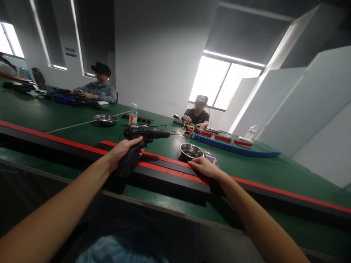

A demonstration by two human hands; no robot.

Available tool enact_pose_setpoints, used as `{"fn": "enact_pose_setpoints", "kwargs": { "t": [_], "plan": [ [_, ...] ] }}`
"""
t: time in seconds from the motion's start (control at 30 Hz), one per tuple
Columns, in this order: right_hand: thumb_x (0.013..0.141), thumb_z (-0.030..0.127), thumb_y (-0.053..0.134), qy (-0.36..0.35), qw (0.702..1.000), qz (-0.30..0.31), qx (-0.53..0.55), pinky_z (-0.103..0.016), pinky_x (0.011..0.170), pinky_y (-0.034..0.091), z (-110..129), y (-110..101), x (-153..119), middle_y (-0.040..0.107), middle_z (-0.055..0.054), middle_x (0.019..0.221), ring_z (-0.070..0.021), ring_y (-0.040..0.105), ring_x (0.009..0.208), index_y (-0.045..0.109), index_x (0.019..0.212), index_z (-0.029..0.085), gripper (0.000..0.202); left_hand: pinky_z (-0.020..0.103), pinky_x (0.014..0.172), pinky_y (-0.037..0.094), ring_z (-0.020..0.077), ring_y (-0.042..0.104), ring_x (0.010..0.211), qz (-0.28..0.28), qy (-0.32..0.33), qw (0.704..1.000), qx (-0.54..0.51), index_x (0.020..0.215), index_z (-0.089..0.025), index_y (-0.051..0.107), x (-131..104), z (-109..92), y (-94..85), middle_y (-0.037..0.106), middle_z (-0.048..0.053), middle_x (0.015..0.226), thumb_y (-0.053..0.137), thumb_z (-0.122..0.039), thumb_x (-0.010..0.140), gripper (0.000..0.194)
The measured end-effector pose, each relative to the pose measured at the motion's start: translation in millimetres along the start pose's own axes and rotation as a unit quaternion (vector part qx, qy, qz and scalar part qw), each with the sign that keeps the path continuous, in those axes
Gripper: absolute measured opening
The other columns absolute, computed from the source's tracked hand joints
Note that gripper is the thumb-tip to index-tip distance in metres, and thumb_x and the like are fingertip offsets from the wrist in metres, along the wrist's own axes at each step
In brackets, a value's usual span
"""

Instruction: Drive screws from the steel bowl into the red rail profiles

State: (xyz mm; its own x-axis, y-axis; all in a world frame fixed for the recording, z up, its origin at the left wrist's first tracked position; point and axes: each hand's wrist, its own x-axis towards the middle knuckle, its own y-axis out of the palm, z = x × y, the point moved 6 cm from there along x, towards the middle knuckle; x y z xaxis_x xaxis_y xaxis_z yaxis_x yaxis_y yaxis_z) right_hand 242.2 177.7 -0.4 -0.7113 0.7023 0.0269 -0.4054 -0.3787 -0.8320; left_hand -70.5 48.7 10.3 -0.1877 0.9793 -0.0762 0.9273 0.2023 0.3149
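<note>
My left hand (127,149) is wrapped round the grip of a black cordless drill (134,155). The drill lies level above the bars, its long thin bit pointing right. My right hand (204,166) rests on the upper edge of a short red and black bar (170,174), fingers stretched out to the left. Small holes show along the red face of that bar. It lies in front of a longer red and black bar (263,186). Just behind my right fingers stands a shiny metal bowl (203,151) with small dark pieces inside, too small to name.
A second metal bowl (105,119) and a bottle (133,115) stand farther back on the green table (161,144). Coloured wires (189,127), a blue strip (233,146) and red blocks (222,138) lie at right. Two people (101,87) sit across the table.
</note>
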Motion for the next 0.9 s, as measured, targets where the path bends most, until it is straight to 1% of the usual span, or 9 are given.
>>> {"fn": "enact_pose_setpoints", "kwargs": {
  "t": [0.13, 0.33, 0.53, 0.6, 0.67, 0.73, 0.77, 0.83, 0.9],
  "plan": [
    [0.09, 0.067, 0.048, 0.016, 1.0, -0.006, 0.013, -0.029, 0.057, 0.03, -27, -17, -28, 0.045, 0.002, 0.062, -0.0132, 0.036, 0.059, 0.056, 0.065, 0.019, 0.054, 0.022, 0.047, 0.055, 0.0137, 0.064, 0.054, 0.031, -0.054, 0.996, -0.07, 0.09, -0.011, 0.069, 2, 8, -6.4, 0.067, 0.007, 0.071, 0.068, -0.033, 0.089, 0.022],
    [0.086, 0.071, 0.051, 0.073, 0.996, -0.041, -0.019, -0.03, 0.056, 0.031, -67, -46, -72, 0.053, -0.001, 0.064, -0.015, 0.043, 0.059, 0.068, 0.071, 0.016, 0.059, 0.023, 0.046, 0.056, 0.014, 0.065, 0.053, 0.034, -0.074, 0.993, -0.081, 0.087, -0.011, 0.067, 3, 10, -6.0, 0.067, 0.007, 0.071, 0.067, -0.033, 0.089, 0.023],
    [0.089, 0.069, 0.049, 0.077, 0.995, -0.046, -0.043, -0.029, 0.06, 0.038, -82, -53, -83, 0.062, -0.003, 0.07, -0.0168, 0.051, 0.063, 0.074, 0.08, 0.014, 0.061, 0.022, 0.045, 0.055, 0.0139, 0.065, 0.051, 0.026, -0.08, 0.995, -0.06, 0.09, -0.01, 0.068, 4, 13, -2.9, 0.069, 0.007, 0.071, 0.066, -0.034, 0.091, 0.025],
    [0.091, 0.066, 0.049, 0.073, 0.991, -0.069, -0.086, -0.031, 0.067, 0.043, -80, -55, -80, 0.069, -0.007, 0.081, -0.0208, 0.058, 0.072, 0.076, 0.088, 0.015, 0.057, 0.021, 0.044, 0.053, 0.0134, 0.065, 0.051, 0.021, -0.081, 0.995, -0.052, 0.09, -0.009, 0.068, 2, 14, -2.2, 0.069, 0.007, 0.071, 0.066, -0.035, 0.091, 0.025],
    [0.09, 0.061, 0.054, 0.05, 0.976, -0.136, -0.16, -0.036, 0.08, 0.047, -72, -61, -73, 0.072, -0.011, 0.097, -0.0268, 0.062, 0.088, 0.078, 0.094, 0.018, 0.049, 0.02, 0.044, 0.053, 0.0128, 0.065, 0.051, 0.013, -0.078, 0.996, -0.039, 0.089, -0.009, 0.068, 0, 12, -1.7, 0.069, 0.007, 0.07, 0.067, -0.035, 0.09, 0.026],
    [0.087, 0.056, 0.061, 0.01, 0.952, -0.206, -0.225, -0.042, 0.093, 0.045, -58, -68, -59, 0.07, -0.014, 0.112, -0.0316, 0.059, 0.106, 0.077, 0.099, 0.02, 0.041, 0.019, 0.045, 0.053, 0.0121, 0.065, 0.051, 0.009, -0.076, 0.997, -0.027, 0.089, -0.008, 0.067, -2, 11, -0.5, 0.069, 0.007, 0.07, 0.067, -0.034, 0.091, 0.026],
    [0.087, 0.053, 0.062, -0.009, 0.945, -0.224, -0.239, -0.043, 0.097, 0.044, -50, -69, -48, 0.069, -0.015, 0.116, -0.0323, 0.058, 0.111, 0.077, 0.101, 0.02, 0.038, 0.018, 0.046, 0.053, 0.0117, 0.065, 0.051, 0.011, -0.076, 0.997, -0.022, 0.09, -0.008, 0.067, -3, 10, 0.4, 0.069, 0.006, 0.07, 0.067, -0.033, 0.091, 0.025],
    [0.091, 0.046, 0.058, -0.026, 0.95, -0.213, -0.228, -0.041, 0.096, 0.045, -38, -65, -18, 0.07, -0.014, 0.115, -0.0299, 0.06, 0.109, 0.076, 0.104, 0.02, 0.034, 0.017, 0.047, 0.053, 0.0109, 0.065, 0.052, 0.017, -0.077, 0.997, -0.016, 0.092, -0.007, 0.066, -5, 9, 2.0, 0.07, 0.006, 0.07, 0.066, -0.031, 0.092, 0.024],
    [0.093, 0.037, 0.056, -0.017, 0.968, -0.164, -0.187, -0.034, 0.086, 0.049, -31, -56, 18, 0.072, -0.012, 0.11, -0.0248, 0.065, 0.096, 0.075, 0.108, 0.018, 0.03, 0.017, 0.048, 0.053, 0.0105, 0.065, 0.053, 0.02, -0.075, 0.997, -0.015, 0.095, -0.008, 0.066, -6, 8, 2.1, 0.07, 0.006, 0.071, 0.067, -0.03, 0.091, 0.023]
  ]
}}
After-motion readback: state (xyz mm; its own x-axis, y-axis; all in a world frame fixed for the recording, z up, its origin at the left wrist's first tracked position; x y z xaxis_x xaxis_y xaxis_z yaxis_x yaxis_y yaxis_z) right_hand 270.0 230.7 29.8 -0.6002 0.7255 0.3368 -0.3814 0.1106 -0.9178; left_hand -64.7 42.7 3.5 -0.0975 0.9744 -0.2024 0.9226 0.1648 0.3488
